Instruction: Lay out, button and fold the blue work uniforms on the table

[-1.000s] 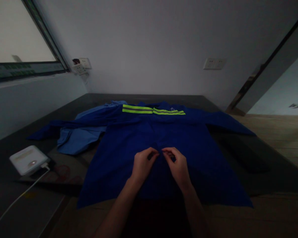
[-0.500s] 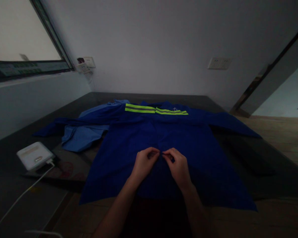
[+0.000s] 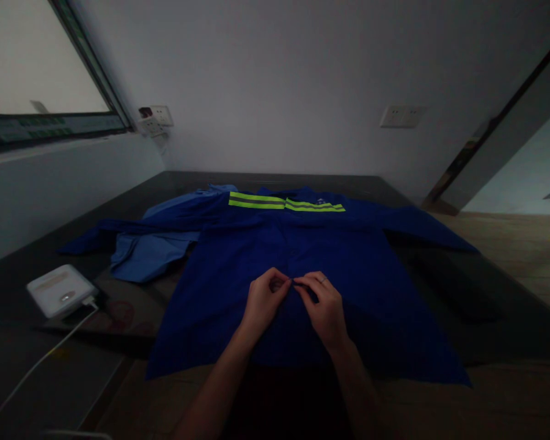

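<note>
- Compared with the earlier pictures, the left hand (image 3: 263,302) and right hand (image 3: 323,308) have stayed together at the middle of the dark blue jacket (image 3: 302,275); the pinch point sits slightly nearer the collar than a second ago
- The left hand's fingers (image 3: 282,286) are curled and closed on a small fold of the jacket's front seam
- The right hand's fingers (image 3: 302,286) pinch the same seam from the other side, tips touching or almost touching the left hand's; a ring shows on one finger
- The jacket lies flat and front-up on the dark table (image 3: 486,293), spreading out from the fingers on every side, sleeves stretched outward
- Beyond the fingertips, near the collar, run two yellow-green reflective stripes (image 3: 286,203); a small pale mark beside them is too blurred to read
- A lighter blue garment (image 3: 156,247) lies left of and beyond the left hand, partly under the jacket
- Far left of the fingers sits a white power bank (image 3: 59,290) with a white cable (image 3: 41,360); its markings are unreadable
- No legible writing appears anywhere
</note>
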{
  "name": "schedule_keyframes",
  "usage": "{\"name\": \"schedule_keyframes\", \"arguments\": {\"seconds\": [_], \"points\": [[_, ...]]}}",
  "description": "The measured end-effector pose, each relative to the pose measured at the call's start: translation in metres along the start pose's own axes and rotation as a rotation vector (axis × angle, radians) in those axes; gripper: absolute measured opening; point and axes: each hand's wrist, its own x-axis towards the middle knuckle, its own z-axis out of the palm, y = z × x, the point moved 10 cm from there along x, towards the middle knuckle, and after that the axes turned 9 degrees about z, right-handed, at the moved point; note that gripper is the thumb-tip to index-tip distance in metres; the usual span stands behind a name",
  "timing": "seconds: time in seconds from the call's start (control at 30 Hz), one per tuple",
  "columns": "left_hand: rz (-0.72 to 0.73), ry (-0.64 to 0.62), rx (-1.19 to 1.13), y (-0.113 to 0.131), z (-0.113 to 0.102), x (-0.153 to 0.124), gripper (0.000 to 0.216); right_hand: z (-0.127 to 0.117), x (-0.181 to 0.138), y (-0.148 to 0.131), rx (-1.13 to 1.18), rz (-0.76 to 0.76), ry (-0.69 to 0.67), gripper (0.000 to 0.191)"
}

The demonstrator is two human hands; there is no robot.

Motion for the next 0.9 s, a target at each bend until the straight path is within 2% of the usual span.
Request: {"name": "schedule_keyframes", "arguments": {"seconds": [0.4, 0.57, 0.9], "points": [[-0.014, 0.005, -0.082, -0.004, 0.003, -0.001, 0.013, 0.001, 0.001, 0.002, 0.005, -0.022, 0.026, 0.013], [-0.001, -0.054, -0.103, -0.004, 0.011, -0.001, 0.017, -0.003, 0.001, 0.008, 0.015, 0.035, 0.052, 0.014], [-0.010, -0.122, -0.007, -0.002, 0.014, -0.001, 0.021, -0.001, 0.002, 0.031, 0.085, 0.219, 0.014, 0.011]]}}
